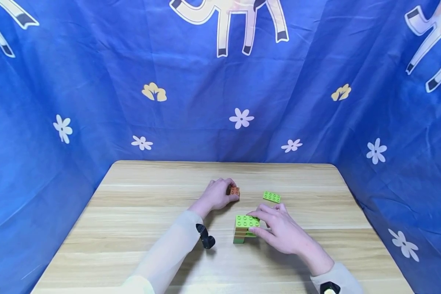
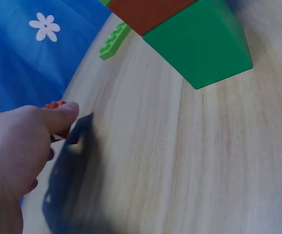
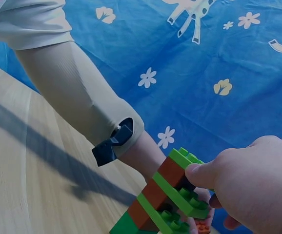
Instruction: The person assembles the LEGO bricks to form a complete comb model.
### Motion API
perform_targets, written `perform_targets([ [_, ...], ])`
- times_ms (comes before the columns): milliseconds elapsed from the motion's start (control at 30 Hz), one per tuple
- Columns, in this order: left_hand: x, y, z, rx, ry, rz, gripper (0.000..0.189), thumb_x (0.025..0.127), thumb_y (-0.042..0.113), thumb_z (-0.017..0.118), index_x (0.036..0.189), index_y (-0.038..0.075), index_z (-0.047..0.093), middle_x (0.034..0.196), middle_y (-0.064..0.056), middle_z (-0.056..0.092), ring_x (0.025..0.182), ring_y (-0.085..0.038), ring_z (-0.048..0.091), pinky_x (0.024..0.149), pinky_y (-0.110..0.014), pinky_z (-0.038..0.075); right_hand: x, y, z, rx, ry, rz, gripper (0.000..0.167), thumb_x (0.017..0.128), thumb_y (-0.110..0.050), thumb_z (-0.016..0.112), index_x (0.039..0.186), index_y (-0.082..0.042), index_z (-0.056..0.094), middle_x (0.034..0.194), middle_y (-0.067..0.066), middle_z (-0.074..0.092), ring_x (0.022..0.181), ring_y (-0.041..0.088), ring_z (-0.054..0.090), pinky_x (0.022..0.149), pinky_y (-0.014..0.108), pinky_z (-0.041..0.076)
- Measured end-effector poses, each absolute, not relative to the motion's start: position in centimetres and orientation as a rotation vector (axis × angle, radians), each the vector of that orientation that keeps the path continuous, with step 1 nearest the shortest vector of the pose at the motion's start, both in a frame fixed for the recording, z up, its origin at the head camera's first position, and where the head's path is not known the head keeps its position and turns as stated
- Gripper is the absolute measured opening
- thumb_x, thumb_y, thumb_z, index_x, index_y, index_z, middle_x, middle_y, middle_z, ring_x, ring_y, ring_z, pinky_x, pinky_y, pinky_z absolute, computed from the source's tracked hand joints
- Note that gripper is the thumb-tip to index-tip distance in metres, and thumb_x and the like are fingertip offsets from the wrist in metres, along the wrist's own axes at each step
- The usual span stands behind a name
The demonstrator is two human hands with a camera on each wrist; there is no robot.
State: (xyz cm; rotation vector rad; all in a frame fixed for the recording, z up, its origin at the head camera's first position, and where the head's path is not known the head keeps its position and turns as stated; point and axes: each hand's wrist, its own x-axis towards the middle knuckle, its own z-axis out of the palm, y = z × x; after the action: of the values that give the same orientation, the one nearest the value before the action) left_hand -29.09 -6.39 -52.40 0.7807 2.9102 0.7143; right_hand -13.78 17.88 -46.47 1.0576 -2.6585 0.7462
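At the far middle of the table, my left hand [image 1: 217, 194] pinches a small orange-brown toy brick [image 1: 234, 191] between thumb and fingers. In the left wrist view the thumb covers most of that brick [image 2: 63, 132]. Closer to me stands a tower of toy bricks [image 1: 244, 222], light green on top, with brown and green layers below and a darker green base. My right hand [image 1: 279, 228] holds the tower's upper right side with thumb and index finger. The right wrist view shows light green plates [image 3: 182, 197] jutting out between brown bricks under the thumb.
A loose light green plate [image 1: 272, 197] lies on the wooden table [image 1: 150, 204], beyond the right hand. Blue patterned cloth [image 1: 191, 134] rises behind and beside the table. A black wrist camera [image 1: 206, 237] sits on the left forearm, left of the tower.
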Motion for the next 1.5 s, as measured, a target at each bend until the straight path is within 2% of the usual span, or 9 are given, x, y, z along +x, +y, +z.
perform_targets([
  [100,-29.0,-6.7,-52.1,0.794,2.905,0.74,0.042,0.094,0.046,0.08,0.123,0.019,0.067,0.095,0.007,0.068,0.095,-0.019,0.065,0.098,-0.043,0.047,-13.8,17.8,-46.4,1.056,-2.67,0.751,0.034,0.104,-0.041,0.068,0.13,-0.019,0.071,0.103,-0.019,0.056,0.08,0.002,0.054,0.093,0.044,0.034],
  [167,-28.7,-6.9,-51.6,0.798,2.882,0.782,0.041,0.095,0.045,0.08,0.124,0.02,0.067,0.097,0.006,0.071,0.094,-0.018,0.067,0.095,-0.043,0.05,-13.7,17.8,-46.4,1.051,-2.676,0.752,0.035,0.104,-0.042,0.068,0.131,-0.019,0.071,0.103,-0.019,0.056,0.079,0.003,0.055,0.094,0.045,0.035],
  [367,-27.7,-7.3,-49.9,0.82,2.821,0.924,0.042,0.098,0.044,0.076,0.132,0.021,0.068,0.113,0.002,0.074,0.101,-0.016,0.07,0.095,-0.041,0.053,-13.7,17.9,-46.3,1.044,-2.681,0.752,0.038,0.104,-0.045,0.067,0.131,-0.019,0.071,0.103,-0.019,0.056,0.079,0.002,0.054,0.094,0.046,0.035],
  [533,-26.4,-7.4,-48.6,0.91,2.81,0.999,0.044,0.103,0.044,0.069,0.138,0.019,0.068,0.114,0.006,0.075,0.104,-0.014,0.069,0.094,-0.041,0.053,-13.8,17.9,-46.4,1.048,-2.669,0.753,0.037,0.104,-0.044,0.067,0.132,-0.019,0.071,0.105,-0.019,0.058,0.081,-0.002,0.052,0.094,0.045,0.035],
  [667,-25.2,-7.5,-47.4,0.992,2.769,1.1,0.042,0.105,0.038,0.068,0.14,0.013,0.067,0.115,0.004,0.074,0.109,-0.014,0.067,0.098,-0.04,0.052,-13.9,18.0,-46.5,1.046,-2.66,0.748,0.036,0.104,-0.042,0.068,0.131,-0.019,0.072,0.105,-0.019,0.057,0.084,-0.003,0.052,0.094,0.045,0.034],
  [800,-23.7,-7.7,-46.1,1.034,2.726,1.181,0.044,0.104,0.037,0.069,0.141,0.014,0.067,0.118,0.006,0.072,0.112,-0.011,0.065,0.091,-0.035,0.053,-13.9,18.1,-46.5,1.047,-2.657,0.752,0.036,0.103,-0.041,0.069,0.132,-0.019,0.072,0.104,-0.019,0.057,0.082,0.001,0.054,0.093,0.045,0.033],
  [1067,-20.2,-7.9,-43.7,1.123,2.628,1.284,0.046,0.104,0.039,0.07,0.143,0.014,0.066,0.112,0.011,0.073,0.097,-0.008,0.066,0.066,-0.029,0.054,-13.9,18.1,-46.4,1.041,-2.659,0.751,0.035,0.103,-0.042,0.069,0.13,-0.02,0.072,0.102,-0.02,0.054,0.076,-0.003,0.048,0.091,0.044,0.034],
  [1333,-17.8,-8.1,-43.4,1.195,2.644,1.194,0.046,0.102,0.044,0.072,0.14,0.019,0.068,0.117,0.01,0.073,0.081,-0.002,0.064,0.066,-0.026,0.053,-13.8,18.1,-46.4,1.042,-2.674,0.732,0.034,0.103,-0.043,0.069,0.129,-0.02,0.072,0.103,-0.02,0.056,0.079,-0.002,0.049,0.092,0.045,0.033],
  [1500,-17.2,-8.3,-43.7,1.205,2.682,1.156,0.044,0.1,0.044,0.074,0.137,0.019,0.071,0.117,0.01,0.074,0.077,0.001,0.063,0.064,-0.025,0.052,-13.8,18.0,-46.4,1.054,-2.67,0.732,0.034,0.103,-0.042,0.07,0.129,-0.021,0.072,0.103,-0.019,0.056,0.079,-0.001,0.05,0.093,0.045,0.033],
])
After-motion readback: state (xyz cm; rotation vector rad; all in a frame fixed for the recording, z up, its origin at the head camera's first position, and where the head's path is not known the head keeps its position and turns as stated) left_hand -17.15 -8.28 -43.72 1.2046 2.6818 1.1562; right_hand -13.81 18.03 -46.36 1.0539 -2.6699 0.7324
